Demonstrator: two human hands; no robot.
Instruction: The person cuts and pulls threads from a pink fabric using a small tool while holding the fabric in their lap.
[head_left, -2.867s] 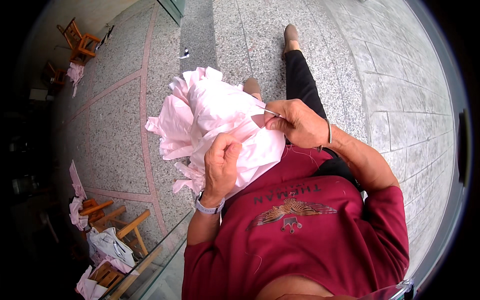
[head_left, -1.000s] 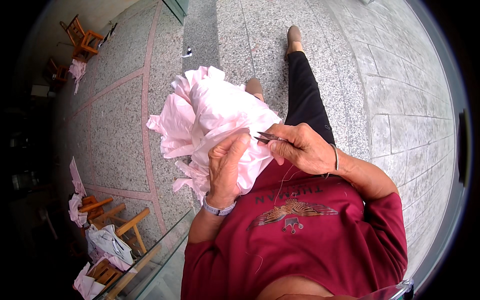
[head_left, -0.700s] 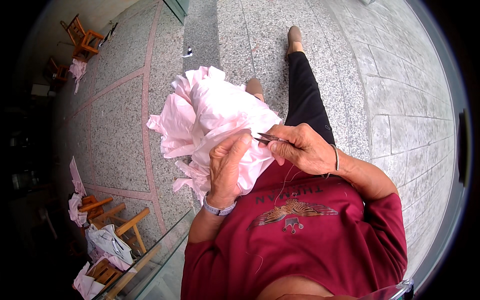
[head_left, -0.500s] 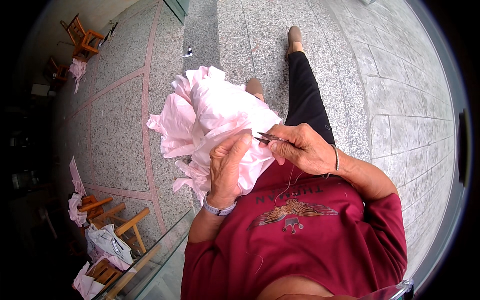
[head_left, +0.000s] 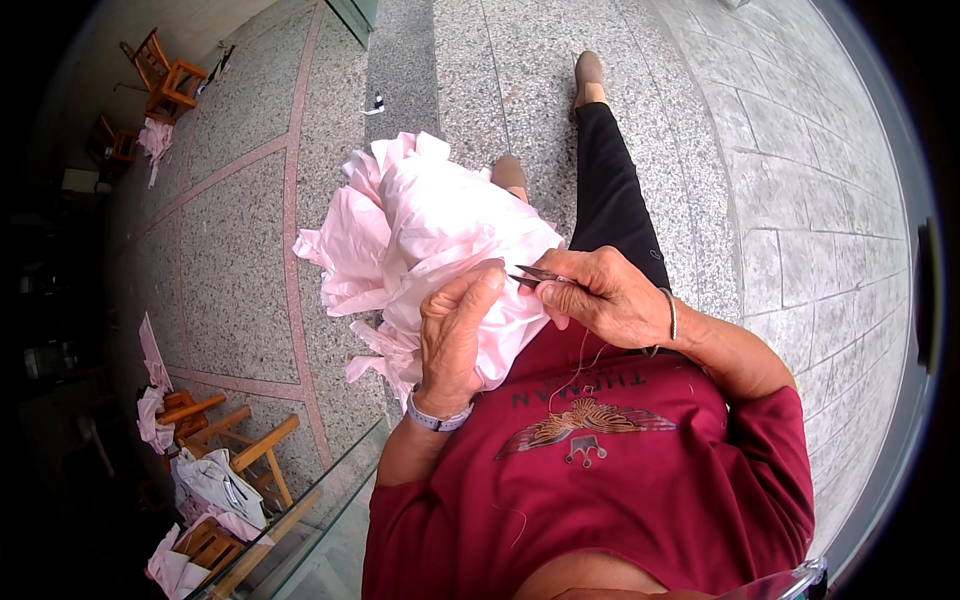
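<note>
A crumpled heap of pale pink cloth (head_left: 440, 210) lies over my lap and hangs down to the left. My left hand (head_left: 452, 330), with a watch at its wrist, is closed on the cloth's near side, thumb and forefinger pinched together. From the right, my right hand (head_left: 610, 295) grips small dark thread snips (head_left: 530, 277). Their two pointed blades stand slightly apart, tips just short of my left fingertips. Whether a thread runs between the blades is too fine to make out. Loose threads (head_left: 575, 378) trail down my dark red shirt.
Wooden chairs (head_left: 172, 88) stand at the far left, pink cloth beside them. At the lower left, a wooden stool (head_left: 268, 455) and more garments (head_left: 215, 480) sit beyond a glass panel edge (head_left: 335, 492). A small black-and-white scrap (head_left: 376, 104) lies on the speckled floor ahead.
</note>
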